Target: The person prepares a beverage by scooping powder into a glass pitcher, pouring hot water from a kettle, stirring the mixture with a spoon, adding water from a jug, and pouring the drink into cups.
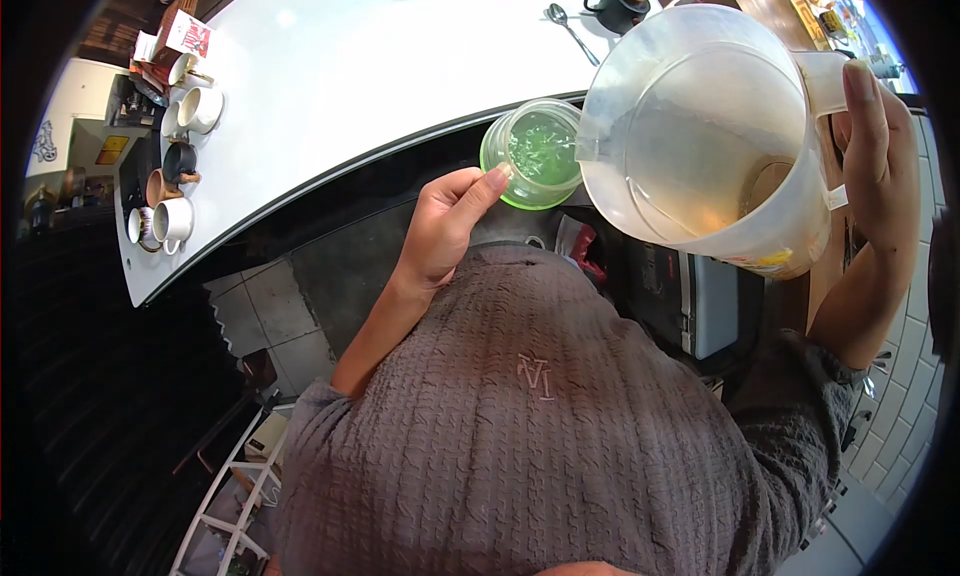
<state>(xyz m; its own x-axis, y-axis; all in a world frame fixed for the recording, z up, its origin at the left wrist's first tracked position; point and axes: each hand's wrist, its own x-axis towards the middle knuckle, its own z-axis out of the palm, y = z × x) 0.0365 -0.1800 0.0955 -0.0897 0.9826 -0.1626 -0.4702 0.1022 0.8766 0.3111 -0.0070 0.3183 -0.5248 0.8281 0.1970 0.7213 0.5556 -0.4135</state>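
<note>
My left hand (445, 221) is closed on a small clear jar (533, 154) with a green base, its thumb on the rim. Bubbly, rippling liquid shows inside the jar. To the right, my right hand (875, 161) grips the handle of a large translucent plastic pitcher (700, 126). The pitcher is tilted toward the jar, its lip at the jar's right edge. Some brownish liquid or staining shows near the bottom of the pitcher. A thin stream between the two cannot be made out clearly.
A white counter (330, 66) stretches across the front. Several cups, one a white mug (173, 222), stand at its left end. A spoon (570, 33) and a small black kettle (620, 9) lie beyond the pitcher. A white rack (225, 506) stands at lower left.
</note>
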